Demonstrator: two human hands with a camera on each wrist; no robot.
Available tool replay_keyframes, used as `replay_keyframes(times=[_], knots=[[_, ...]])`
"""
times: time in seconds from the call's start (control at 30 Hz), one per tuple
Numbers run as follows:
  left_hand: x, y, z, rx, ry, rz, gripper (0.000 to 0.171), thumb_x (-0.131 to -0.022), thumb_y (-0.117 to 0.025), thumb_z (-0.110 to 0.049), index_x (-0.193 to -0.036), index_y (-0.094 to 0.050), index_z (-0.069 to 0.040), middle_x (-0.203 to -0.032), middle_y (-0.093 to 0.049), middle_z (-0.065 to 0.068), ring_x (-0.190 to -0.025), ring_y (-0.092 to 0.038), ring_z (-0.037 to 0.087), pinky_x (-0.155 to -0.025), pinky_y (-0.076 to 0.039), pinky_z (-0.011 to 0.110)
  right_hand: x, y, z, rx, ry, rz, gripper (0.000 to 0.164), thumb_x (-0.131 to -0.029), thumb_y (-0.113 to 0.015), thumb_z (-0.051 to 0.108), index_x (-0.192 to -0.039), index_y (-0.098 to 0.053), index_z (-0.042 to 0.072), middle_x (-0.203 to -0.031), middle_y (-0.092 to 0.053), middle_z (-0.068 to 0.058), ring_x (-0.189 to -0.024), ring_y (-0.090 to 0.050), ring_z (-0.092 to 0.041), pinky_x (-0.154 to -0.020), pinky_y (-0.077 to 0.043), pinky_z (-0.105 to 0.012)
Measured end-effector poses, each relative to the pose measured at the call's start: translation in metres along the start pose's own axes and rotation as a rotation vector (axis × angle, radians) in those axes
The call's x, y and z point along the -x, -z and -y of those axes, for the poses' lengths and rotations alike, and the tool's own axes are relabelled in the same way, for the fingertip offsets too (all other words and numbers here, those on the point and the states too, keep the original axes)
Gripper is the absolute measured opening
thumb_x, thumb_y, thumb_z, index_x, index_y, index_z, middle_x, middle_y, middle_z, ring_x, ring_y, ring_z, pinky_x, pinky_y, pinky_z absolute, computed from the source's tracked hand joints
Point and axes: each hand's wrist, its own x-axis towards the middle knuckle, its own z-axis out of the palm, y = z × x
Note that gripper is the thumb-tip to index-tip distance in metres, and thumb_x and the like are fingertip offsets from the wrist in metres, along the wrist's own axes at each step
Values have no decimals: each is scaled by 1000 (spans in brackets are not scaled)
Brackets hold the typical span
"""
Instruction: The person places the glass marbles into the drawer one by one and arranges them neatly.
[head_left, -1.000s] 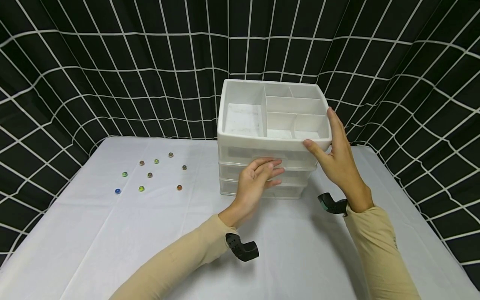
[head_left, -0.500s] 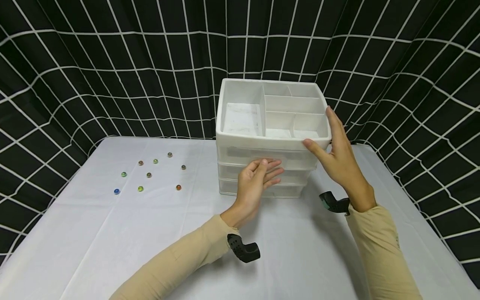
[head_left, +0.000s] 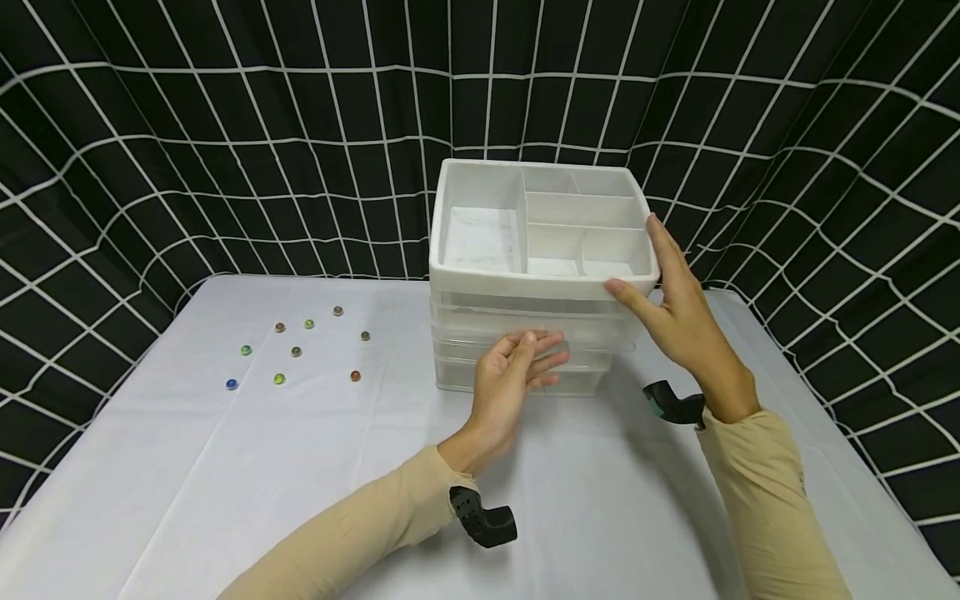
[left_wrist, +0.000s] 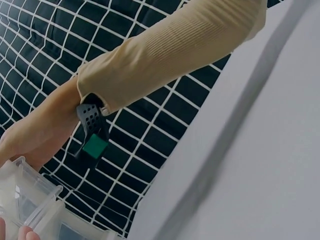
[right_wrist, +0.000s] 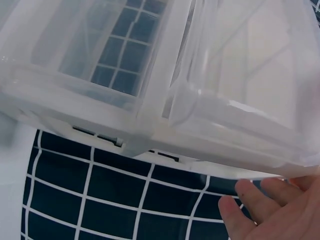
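Observation:
A white drawer unit (head_left: 543, 283) with clear drawers and a divided tray on top stands on the table. My left hand (head_left: 498, 383) is at its front, its fingers hooked at the lip of the top drawer (head_left: 480, 321), which juts forward a little. In the left wrist view fingertips (left_wrist: 27, 232) show beside the clear plastic. My right hand (head_left: 686, 312) rests on the unit's front right corner, thumb on the front rim and nearly straight fingers along the side. Its fingers (right_wrist: 257, 200) appear past the unit's edge in the right wrist view.
Several glass marbles lie scattered on the table's left half, among them a blue marble (head_left: 232, 384) and an orange marble (head_left: 356, 376). A white cloth (head_left: 300, 467) covers the table. Black curtain (head_left: 300, 125) with a white grid hangs around the back and sides.
The top drawer has slid forward out of the unit by a small amount, and my left hand has come slightly down and toward me with it. The right hand keeps its place on the corner.

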Motion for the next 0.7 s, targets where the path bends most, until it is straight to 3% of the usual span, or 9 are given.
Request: replay_keyframes(times=[0.5, 0.7], knots=[[18, 0, -1, -22, 32, 27, 33, -107, -44, -26, -123, -56, 0, -130, -66, 15, -113, -69, 28, -81, -58, 26, 1, 10, 0, 8, 3, 52, 83, -96, -65, 21, -160, -13, 24, -166, -16, -6, -146, -28, -40, -112, -23, -72], [25, -1, -1, -16, 54, 27, 34, -106, -46, -28, -124, -56, -1, -130, -66, 14, -114, -68, 27, -81, -58, 25, 1, 11, -1, -21, -21, 71, 81, -97, -63, 18, -159, -13, 31, -164, -23, -5, -142, -36, -37, -107, -34, -68]])
